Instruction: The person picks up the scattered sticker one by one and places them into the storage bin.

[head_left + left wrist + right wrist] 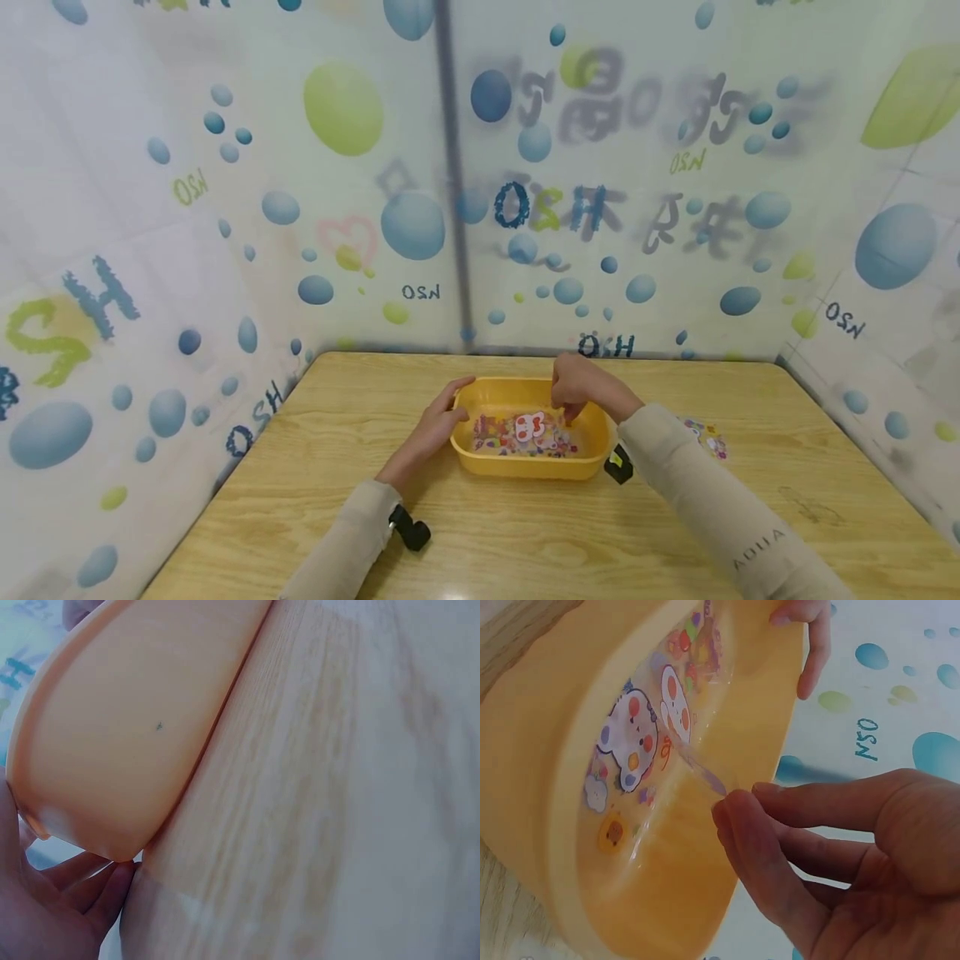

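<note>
A yellow plastic basin (525, 468) stands on the wooden table. My left hand (433, 423) grips its left end, thumb over the rim and fingers along the outer wall (135, 712). Inside the basin lies a clear sticker sheet (634, 739) printed with cartoon animals and small colourful figures. Over the basin's right side, my right hand (588, 390) pinches a transparent edge of the sheet between thumb and fingertips (739, 810). That edge rises from the basin floor toward the fingers.
Another colourful sticker piece (707, 438) lies on the table (750, 500) right of the basin, partly behind my right sleeve (697, 483). A wall covering (420, 225) with bubble prints encloses the table at the back and sides. Black cameras (411, 530) sit at both wrists.
</note>
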The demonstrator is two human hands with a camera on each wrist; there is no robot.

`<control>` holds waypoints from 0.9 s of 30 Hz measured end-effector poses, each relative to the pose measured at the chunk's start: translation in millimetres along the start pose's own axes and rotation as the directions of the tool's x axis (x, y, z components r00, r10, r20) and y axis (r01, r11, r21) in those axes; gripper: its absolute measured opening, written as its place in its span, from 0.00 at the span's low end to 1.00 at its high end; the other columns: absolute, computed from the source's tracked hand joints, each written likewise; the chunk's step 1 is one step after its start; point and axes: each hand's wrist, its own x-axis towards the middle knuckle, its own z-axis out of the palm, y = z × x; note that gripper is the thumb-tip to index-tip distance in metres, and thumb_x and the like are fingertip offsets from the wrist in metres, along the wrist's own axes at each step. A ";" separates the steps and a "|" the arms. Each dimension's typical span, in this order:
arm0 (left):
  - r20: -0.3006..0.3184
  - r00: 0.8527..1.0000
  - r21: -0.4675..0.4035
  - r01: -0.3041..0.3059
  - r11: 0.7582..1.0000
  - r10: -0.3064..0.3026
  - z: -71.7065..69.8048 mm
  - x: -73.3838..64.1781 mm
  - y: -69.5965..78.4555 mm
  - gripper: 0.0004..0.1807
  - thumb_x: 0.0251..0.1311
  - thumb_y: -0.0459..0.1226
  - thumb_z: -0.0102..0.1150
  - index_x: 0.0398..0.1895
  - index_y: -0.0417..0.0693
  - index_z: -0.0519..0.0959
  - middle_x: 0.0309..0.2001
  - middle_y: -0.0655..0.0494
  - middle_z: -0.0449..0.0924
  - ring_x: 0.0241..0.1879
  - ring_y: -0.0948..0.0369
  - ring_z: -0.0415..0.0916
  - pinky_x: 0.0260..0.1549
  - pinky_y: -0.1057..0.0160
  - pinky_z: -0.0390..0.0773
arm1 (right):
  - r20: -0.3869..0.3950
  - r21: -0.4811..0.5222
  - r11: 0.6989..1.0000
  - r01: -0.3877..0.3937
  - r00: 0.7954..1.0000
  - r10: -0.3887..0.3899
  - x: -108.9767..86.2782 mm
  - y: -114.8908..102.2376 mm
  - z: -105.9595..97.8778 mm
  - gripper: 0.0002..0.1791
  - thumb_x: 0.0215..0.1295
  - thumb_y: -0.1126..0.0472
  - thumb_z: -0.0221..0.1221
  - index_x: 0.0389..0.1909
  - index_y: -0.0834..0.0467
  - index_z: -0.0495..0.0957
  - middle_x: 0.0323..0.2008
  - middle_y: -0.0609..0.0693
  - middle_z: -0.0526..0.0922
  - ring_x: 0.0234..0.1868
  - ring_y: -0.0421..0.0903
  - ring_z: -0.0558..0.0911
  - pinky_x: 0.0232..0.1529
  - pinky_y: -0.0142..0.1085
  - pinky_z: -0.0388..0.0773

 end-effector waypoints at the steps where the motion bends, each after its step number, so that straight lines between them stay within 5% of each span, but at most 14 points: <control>1: 0.000 1.000 0.002 0.001 1.000 -0.001 0.0 -0.3 -0.2 0.35 0.65 0.32 0.50 0.77 0.58 0.67 0.80 0.46 0.61 0.79 0.38 0.56 0.75 0.36 0.58 | 0.004 0.005 1.000 -0.015 1.000 0.015 1.3 -0.1 0.1 0.05 0.65 0.68 0.64 0.35 0.67 0.85 0.28 0.58 0.86 0.23 0.50 0.89 0.33 0.39 0.88; 9: -0.010 1.000 0.007 -0.001 1.000 0.001 0.4 -2.5 0.8 0.35 0.64 0.32 0.51 0.77 0.58 0.68 0.79 0.45 0.62 0.78 0.38 0.56 0.74 0.35 0.59 | 0.055 -0.013 0.994 -0.112 0.992 0.113 10.7 2.8 6.7 0.09 0.65 0.66 0.65 0.42 0.63 0.76 0.33 0.58 0.81 0.25 0.49 0.87 0.30 0.35 0.86; 27: 0.000 1.000 0.000 0.001 1.000 -0.001 0.0 -1.4 0.3 0.35 0.65 0.33 0.50 0.77 0.57 0.67 0.80 0.45 0.61 0.79 0.38 0.56 0.74 0.36 0.60 | 0.085 -0.057 0.984 -0.168 0.981 0.172 18.9 13.8 21.6 0.10 0.61 0.68 0.61 0.43 0.62 0.74 0.34 0.60 0.81 0.20 0.48 0.83 0.32 0.38 0.87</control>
